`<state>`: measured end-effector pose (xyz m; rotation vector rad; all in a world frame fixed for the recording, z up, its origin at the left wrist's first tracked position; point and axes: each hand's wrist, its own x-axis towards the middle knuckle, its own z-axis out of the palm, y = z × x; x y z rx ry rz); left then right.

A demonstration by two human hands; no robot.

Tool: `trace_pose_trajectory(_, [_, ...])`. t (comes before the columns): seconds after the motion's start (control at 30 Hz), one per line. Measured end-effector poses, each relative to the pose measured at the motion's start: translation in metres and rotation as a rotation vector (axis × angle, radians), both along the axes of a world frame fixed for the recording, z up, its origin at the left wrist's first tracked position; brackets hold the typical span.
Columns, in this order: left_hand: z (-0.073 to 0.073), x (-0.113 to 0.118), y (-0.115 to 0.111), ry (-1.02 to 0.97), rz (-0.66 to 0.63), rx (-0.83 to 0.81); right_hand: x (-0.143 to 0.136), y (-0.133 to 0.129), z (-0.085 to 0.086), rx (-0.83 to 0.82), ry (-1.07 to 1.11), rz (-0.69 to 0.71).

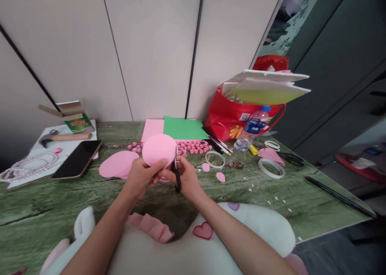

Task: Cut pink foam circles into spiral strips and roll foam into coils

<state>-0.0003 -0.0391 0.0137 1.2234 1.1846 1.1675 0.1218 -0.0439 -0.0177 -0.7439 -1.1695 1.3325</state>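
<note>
Pinched in my left hand (143, 176) is a round piece of pink paper (159, 149), raised above the table. My right hand (183, 174) grips black-handled scissors (177, 176), whose blades stand upright at the right edge of the paper. Just left of my hands lies a pile of pink paper ovals (116, 164). Behind the paper, many small pink rolled pieces (194, 147) sit in a cluster. Two little pink petal cutouts, one of them a petal (221, 177), rest to the right of my hands.
Pink and green sheets (183, 129) lie by the wall. At right are a red bag (223, 114), a water bottle (251, 128), tape rolls (271, 168) and a black rod (337, 194). At left are a phone (79, 159), hammer (68, 137) and bead string (33, 164). A white cushion (256, 222) is in front.
</note>
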Motion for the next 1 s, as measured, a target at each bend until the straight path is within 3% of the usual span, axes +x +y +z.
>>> trace_pose_trajectory(0.3, [0.002, 0.0004, -0.0007, 0.008, 0.002, 0.01, 0.0003, -0.0021, 0.0051, 0.049, 0.008, 0.032])
trace_pose_trajectory(1.0, [0.0028, -0.0009, -0.0012, -0.081, -0.014, 0.042, -0.001, -0.0028, 0.0005, -0.003, 0.029, 0.038])
